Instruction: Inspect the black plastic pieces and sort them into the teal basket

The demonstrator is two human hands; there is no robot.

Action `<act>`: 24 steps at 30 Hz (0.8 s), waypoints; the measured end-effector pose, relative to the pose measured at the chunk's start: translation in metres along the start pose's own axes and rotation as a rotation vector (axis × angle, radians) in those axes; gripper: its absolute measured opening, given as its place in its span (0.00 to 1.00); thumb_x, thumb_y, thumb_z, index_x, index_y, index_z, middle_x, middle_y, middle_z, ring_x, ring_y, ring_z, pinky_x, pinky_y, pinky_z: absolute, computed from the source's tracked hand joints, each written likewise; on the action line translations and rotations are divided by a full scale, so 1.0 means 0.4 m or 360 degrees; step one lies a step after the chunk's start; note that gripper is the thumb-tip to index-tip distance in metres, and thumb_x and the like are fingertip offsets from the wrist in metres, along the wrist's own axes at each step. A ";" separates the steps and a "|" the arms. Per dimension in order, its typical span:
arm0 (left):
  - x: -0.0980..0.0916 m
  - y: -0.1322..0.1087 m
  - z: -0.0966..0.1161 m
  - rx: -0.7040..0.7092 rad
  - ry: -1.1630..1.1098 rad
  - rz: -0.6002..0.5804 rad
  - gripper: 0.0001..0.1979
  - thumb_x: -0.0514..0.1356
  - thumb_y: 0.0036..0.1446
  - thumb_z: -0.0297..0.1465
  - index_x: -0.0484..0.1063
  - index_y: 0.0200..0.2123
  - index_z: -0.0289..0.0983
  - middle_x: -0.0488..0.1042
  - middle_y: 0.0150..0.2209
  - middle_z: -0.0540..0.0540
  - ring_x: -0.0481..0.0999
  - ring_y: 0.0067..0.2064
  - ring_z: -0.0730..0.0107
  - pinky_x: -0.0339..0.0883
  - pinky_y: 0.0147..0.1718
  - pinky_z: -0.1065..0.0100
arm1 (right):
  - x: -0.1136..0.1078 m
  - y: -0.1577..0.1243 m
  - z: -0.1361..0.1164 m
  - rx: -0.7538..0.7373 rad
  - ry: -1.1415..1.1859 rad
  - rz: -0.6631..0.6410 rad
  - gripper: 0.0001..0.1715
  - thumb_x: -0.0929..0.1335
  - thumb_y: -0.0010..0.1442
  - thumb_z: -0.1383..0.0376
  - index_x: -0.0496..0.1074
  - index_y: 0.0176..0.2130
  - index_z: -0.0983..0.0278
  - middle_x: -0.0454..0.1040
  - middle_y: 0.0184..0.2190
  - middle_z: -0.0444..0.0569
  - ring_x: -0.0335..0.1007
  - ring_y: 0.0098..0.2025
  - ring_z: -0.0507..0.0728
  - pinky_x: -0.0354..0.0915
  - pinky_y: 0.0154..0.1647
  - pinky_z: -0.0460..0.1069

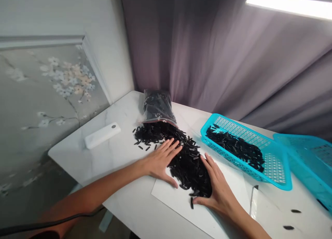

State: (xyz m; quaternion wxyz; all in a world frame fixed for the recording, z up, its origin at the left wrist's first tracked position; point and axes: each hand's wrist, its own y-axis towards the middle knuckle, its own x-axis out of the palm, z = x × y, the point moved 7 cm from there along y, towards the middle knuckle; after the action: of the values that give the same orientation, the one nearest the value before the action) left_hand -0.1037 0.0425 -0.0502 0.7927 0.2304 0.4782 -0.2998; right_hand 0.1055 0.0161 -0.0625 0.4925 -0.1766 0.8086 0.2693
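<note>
Here, both hands [160,161] [218,187] cup black grains [188,163] (bag [157,107] print unreadable).

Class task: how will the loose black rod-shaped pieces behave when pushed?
The black rod-shaped pieces will probably roll and scatter easily: strays lie apart from the heap, beside the left hand. They look stiff, keeping straight shapes. Being small and loosely heaped, each is likely light.

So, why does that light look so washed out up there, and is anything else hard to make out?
In the head view, the strip light is blown out to plain white, the shiny sheet shows pale glare, and the black pieces merge into a dark mass where they pile up.
</note>
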 end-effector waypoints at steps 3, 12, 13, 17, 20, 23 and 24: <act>0.011 0.046 0.025 0.0139 -0.0082 0.0001 0.68 0.62 0.42 0.66 0.37 0.73 0.32 0.35 0.74 0.33 0.37 0.74 0.42 0.37 0.72 0.44 | 0.004 0.021 -0.016 -0.0025 0.0009 -0.0003 0.79 0.75 0.40 0.34 0.37 0.73 0.59 0.48 0.71 0.72 0.50 0.70 0.83 0.59 0.61 0.76; -0.031 0.003 -0.013 0.0102 0.0048 0.0177 0.66 0.63 0.46 0.63 0.31 0.73 0.37 0.35 0.74 0.35 0.36 0.74 0.38 0.34 0.71 0.39 | -0.031 -0.018 -0.042 0.0163 -0.0066 0.0145 0.77 0.74 0.43 0.34 0.36 0.73 0.61 0.42 0.73 0.70 0.33 0.73 0.83 0.41 0.65 0.81; -0.033 0.001 -0.025 0.0033 0.0087 0.0196 0.68 0.63 0.44 0.64 0.30 0.73 0.37 0.34 0.74 0.34 0.35 0.74 0.36 0.34 0.70 0.37 | -0.032 -0.032 -0.050 0.0190 -0.0057 0.0133 0.77 0.74 0.43 0.34 0.36 0.73 0.61 0.41 0.73 0.69 0.31 0.73 0.84 0.40 0.65 0.82; -0.008 0.021 -0.028 -0.0166 0.0138 0.0150 0.68 0.63 0.42 0.66 0.33 0.73 0.38 0.33 0.74 0.33 0.37 0.74 0.35 0.36 0.69 0.37 | -0.012 -0.067 -0.075 0.0206 0.0002 -0.0035 0.80 0.73 0.41 0.32 0.33 0.73 0.59 0.34 0.74 0.69 0.26 0.72 0.86 0.41 0.63 0.83; 0.014 0.045 0.016 -0.0215 0.0092 0.0157 0.64 0.64 0.42 0.64 0.42 0.73 0.39 0.39 0.74 0.34 0.40 0.74 0.36 0.38 0.69 0.37 | -0.004 -0.054 -0.054 0.0261 0.0019 -0.0034 0.83 0.73 0.39 0.31 0.30 0.73 0.59 0.33 0.74 0.71 0.27 0.72 0.86 0.43 0.63 0.82; 0.025 0.052 0.063 -0.0300 0.0039 0.0207 0.62 0.64 0.43 0.63 0.47 0.72 0.35 0.45 0.73 0.33 0.45 0.73 0.38 0.42 0.70 0.40 | 0.000 -0.026 -0.023 0.0248 0.0046 0.0008 0.82 0.74 0.41 0.33 0.30 0.73 0.61 0.35 0.73 0.73 0.29 0.72 0.86 0.47 0.64 0.81; 0.028 0.051 0.078 -0.0323 0.0017 0.0230 0.61 0.65 0.42 0.63 0.50 0.71 0.35 0.48 0.72 0.32 0.47 0.72 0.38 0.44 0.70 0.41 | 0.001 -0.018 -0.016 0.0227 0.0064 0.0016 0.81 0.74 0.41 0.34 0.31 0.72 0.61 0.36 0.73 0.73 0.30 0.72 0.86 0.48 0.64 0.80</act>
State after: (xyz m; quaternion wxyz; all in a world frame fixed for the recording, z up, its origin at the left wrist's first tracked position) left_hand -0.0660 0.0339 -0.0449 0.8290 0.1844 0.4924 -0.1906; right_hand 0.1049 0.0064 -0.0622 0.4862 -0.1425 0.8362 0.2099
